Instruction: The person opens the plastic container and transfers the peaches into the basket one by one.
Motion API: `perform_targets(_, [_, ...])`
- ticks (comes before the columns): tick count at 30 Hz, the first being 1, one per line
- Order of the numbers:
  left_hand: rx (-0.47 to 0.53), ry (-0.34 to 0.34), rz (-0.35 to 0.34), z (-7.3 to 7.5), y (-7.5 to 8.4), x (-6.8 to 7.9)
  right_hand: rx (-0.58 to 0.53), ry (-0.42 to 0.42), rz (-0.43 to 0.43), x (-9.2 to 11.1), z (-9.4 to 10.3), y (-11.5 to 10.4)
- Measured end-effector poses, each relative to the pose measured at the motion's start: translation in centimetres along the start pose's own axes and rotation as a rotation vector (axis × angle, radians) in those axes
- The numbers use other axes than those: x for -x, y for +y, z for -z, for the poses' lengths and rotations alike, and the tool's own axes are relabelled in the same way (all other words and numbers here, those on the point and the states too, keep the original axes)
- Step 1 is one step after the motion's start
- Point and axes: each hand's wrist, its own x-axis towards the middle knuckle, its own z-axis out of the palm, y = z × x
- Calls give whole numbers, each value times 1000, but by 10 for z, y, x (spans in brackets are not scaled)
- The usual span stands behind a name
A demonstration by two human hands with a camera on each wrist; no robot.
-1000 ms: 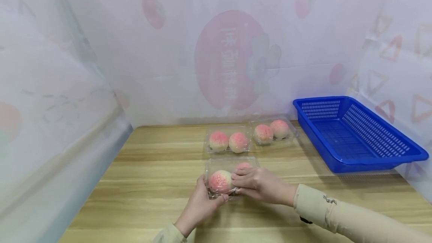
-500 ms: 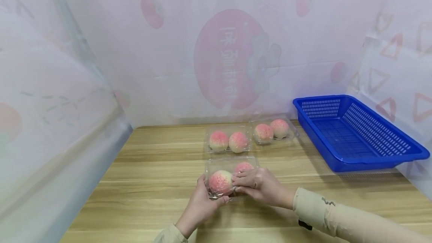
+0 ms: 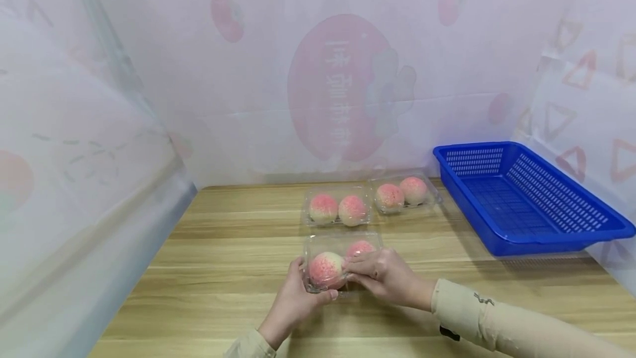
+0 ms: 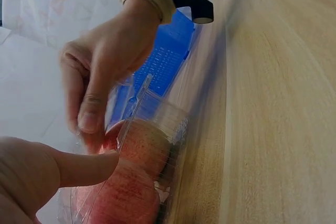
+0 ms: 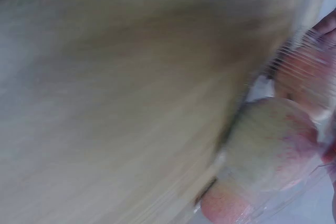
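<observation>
In the head view a clear plastic box (image 3: 323, 243) with two pink-and-cream peaches (image 3: 326, 269) stands near the table's front middle. My left hand (image 3: 298, 295) grips its left side, thumb along the front edge. My right hand (image 3: 382, 275) comes from the right with bent fingers, pinching at the box's front edge beside the nearer peach. Seen from the left wrist, the thumb and fingers of the right hand (image 4: 107, 61) meet above the peaches, close to my left thumb (image 4: 86, 169). The right wrist view is blurred, with the box and peaches (image 5: 270, 145) at its right.
Two more clear boxes with peaches lie behind, one straight back (image 3: 313, 189) and another farther right (image 3: 428, 203). A blue basket (image 3: 477, 231) stands at the right of the wooden table (image 3: 213, 269). Printed white sheets (image 3: 238, 93) hang behind and at both sides.
My right hand has shifted slightly toward the front, so more of the far peach in the front box shows. The left hand stays in its grip; the other boxes and the basket stand unchanged.
</observation>
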Motion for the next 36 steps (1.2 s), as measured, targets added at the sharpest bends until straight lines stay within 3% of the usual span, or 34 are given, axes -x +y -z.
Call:
perform_targets(13, [50,8,35,0,0,1,-98,-28,-68,-11,3,0])
perform_targets(30, [74,-2,35,0,2,-1,-99,-82,-64,-16,8,3])
perform_targets(36, [135,-30,54,1,1,1,-203,-77,-149,-21,18,4])
